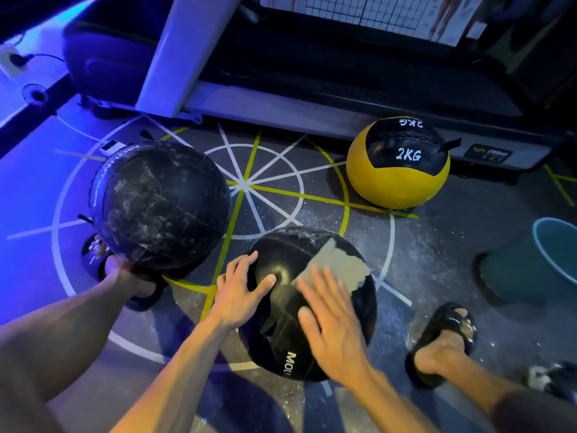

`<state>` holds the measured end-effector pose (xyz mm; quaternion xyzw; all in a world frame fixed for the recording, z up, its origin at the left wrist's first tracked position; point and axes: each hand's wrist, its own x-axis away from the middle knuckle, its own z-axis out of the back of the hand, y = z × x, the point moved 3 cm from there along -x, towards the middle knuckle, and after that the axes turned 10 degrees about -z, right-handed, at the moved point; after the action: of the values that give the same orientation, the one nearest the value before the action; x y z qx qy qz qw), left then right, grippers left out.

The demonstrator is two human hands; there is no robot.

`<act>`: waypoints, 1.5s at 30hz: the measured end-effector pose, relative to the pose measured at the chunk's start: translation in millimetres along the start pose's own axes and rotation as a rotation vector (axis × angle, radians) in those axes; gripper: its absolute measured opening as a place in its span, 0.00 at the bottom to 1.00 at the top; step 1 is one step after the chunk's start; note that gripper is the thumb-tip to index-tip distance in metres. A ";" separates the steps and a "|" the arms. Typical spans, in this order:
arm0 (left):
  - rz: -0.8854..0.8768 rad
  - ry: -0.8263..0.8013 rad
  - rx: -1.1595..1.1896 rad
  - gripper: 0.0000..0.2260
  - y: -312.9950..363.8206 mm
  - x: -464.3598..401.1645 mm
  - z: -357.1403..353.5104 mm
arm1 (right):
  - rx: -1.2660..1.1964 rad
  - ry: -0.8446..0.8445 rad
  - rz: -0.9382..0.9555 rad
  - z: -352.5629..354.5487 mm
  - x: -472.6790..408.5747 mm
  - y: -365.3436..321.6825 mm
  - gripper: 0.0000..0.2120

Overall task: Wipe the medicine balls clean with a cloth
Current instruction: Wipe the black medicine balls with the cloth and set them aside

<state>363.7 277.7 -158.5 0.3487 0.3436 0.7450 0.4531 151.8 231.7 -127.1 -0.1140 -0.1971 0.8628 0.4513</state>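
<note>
3 med balls on floor: 2 black [312, 304] [160, 204], 1 yellow 2KG [398, 179] | 1 cloth [338, 265] | L hand [240, 284] flat, fingers spread on near black ball | R hand [331, 317] flat, pressing cloth, blurry

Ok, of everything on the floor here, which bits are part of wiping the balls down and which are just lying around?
Part of the job:
- near black ball, steadied by the left hand
- cloth, pressed flat under the right hand
- dusty black ball
- yellow 2KG ball

Just lying about:
- treadmill
- teal basin, purpose unclear
- small fan
</note>
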 end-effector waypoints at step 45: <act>-0.160 0.151 0.029 0.43 27.2 25.8 -14.3 | -0.581 -0.255 -0.918 114.5 -80.5 88.0 0.10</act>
<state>331.1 288.9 -138.0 0.2697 0.4142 0.7256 0.4788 90.0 93.0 -61.9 -0.0309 -0.5092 0.4947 0.7036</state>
